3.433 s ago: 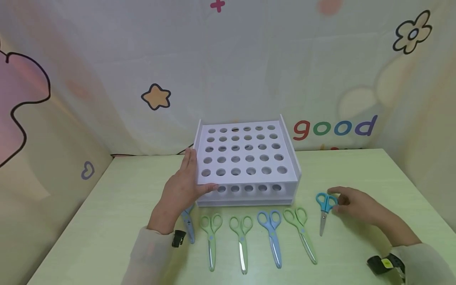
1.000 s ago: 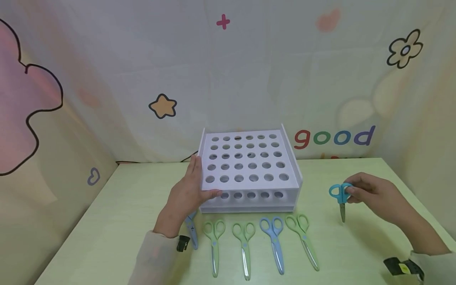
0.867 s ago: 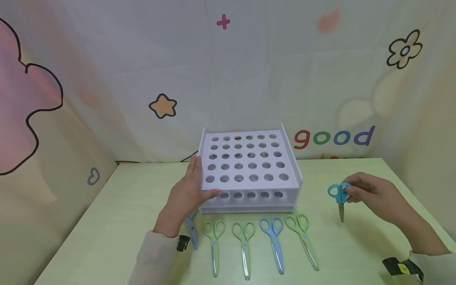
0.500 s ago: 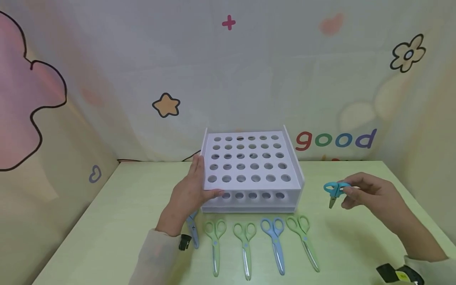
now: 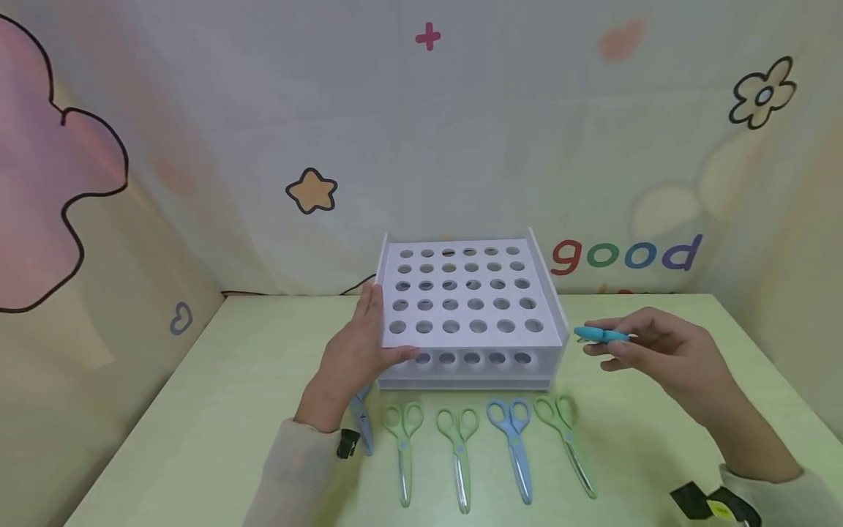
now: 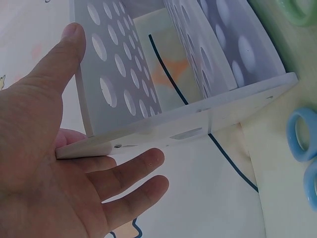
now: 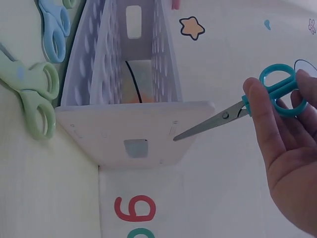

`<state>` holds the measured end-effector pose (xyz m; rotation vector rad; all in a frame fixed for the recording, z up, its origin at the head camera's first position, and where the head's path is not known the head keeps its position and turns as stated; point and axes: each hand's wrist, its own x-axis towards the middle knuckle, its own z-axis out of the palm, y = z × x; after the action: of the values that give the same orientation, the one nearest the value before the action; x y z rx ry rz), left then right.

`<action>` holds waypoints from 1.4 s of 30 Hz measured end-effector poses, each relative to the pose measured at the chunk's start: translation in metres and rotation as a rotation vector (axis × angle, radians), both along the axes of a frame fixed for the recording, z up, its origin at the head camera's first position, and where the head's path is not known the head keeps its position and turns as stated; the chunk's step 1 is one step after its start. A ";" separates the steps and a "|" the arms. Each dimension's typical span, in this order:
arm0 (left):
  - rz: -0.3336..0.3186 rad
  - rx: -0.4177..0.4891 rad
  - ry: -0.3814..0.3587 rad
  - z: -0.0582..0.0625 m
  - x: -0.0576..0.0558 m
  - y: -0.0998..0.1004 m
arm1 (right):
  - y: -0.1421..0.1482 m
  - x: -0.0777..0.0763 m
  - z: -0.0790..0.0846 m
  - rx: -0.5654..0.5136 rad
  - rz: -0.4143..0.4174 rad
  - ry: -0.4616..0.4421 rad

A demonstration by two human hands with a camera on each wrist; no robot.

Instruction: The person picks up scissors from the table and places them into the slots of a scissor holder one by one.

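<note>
A white two-tier rack with round holes (image 5: 437,315) stands on the table. My left hand (image 5: 349,359) rests on its near left corner, thumb along the top's front edge and straight fingers by the left side. The left wrist view shows some fingers spread below the side panel (image 6: 148,136). My right hand (image 5: 685,366) pinches small turquoise scissors (image 5: 601,334) by the handles, raised just right of the rack. In the right wrist view their closed blades (image 7: 213,121) point toward the rack's right side panel; in the head view the blades are mostly hidden.
Several larger scissors lie in a row before the rack: green scissors (image 5: 463,468), blue scissors (image 5: 516,446) and right-hand green scissors (image 5: 576,461) among them. Other blue scissors (image 5: 361,421) lie partly behind the left wrist. A printed curtain (image 5: 461,146) hangs behind the table (image 5: 217,410).
My right hand has picked the turquoise scissors off the table. It has brought them left toward the rack and turned their blades from downward to away from me. My left hand stays on the rack.
</note>
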<state>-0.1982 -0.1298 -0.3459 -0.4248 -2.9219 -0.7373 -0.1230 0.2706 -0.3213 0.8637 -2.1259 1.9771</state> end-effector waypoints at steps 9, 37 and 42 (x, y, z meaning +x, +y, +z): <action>0.000 -0.005 -0.007 0.002 -0.001 0.005 | -0.023 0.005 0.007 0.005 -0.155 0.084; 0.012 -0.018 0.003 0.000 -0.001 0.003 | -0.043 -0.040 0.006 -0.232 -0.174 0.095; 0.012 -0.007 0.008 0.001 0.000 0.000 | -0.044 -0.044 0.006 -0.238 -0.169 0.081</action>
<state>-0.1981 -0.1293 -0.3445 -0.4094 -2.9180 -0.7220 -0.1665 0.2261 -0.3155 0.6868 -1.8073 2.0179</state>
